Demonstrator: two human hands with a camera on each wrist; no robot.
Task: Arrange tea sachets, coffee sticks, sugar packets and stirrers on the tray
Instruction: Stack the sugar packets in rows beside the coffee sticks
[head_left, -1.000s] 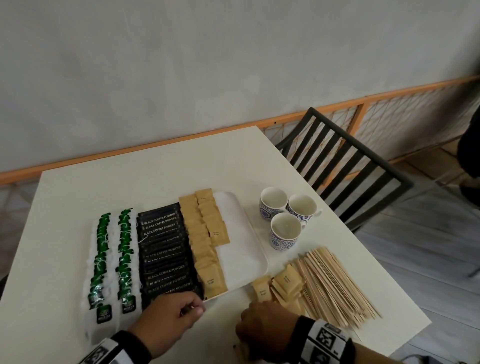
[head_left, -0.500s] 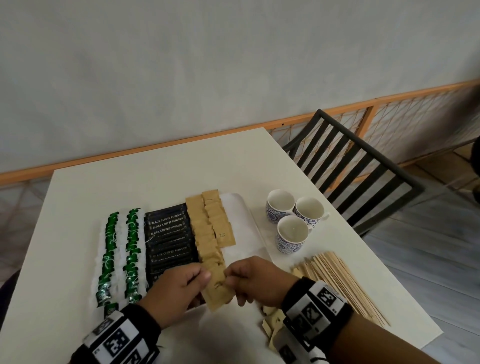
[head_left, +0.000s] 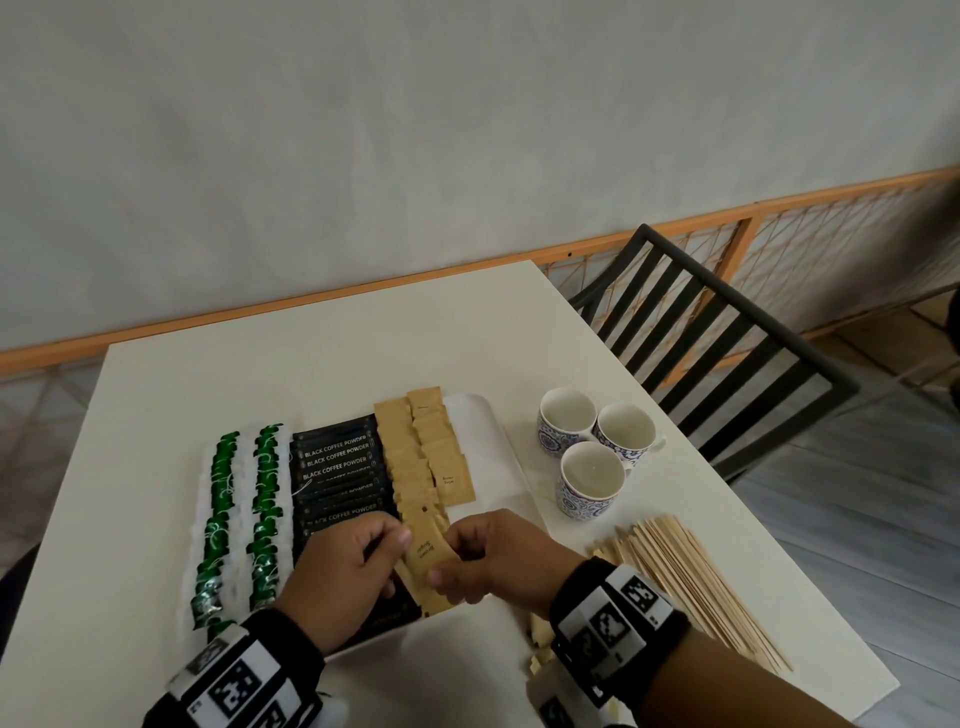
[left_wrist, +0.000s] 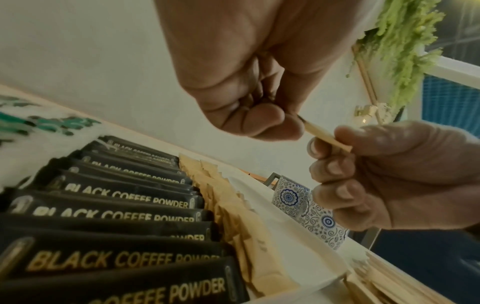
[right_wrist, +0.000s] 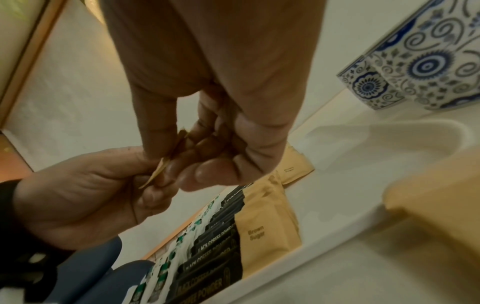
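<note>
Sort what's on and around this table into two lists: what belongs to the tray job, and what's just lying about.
Part of the job:
tray
tea sachets
coffee sticks
sugar packets
sugar packet pinched by left hand and right hand
stirrers

Lying about:
three cups
chair

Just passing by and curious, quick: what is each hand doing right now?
Left hand: closed, pinching one edge of a brown sugar packet above the tray.
Right hand: closed, pinching the same packet's other edge.
</note>
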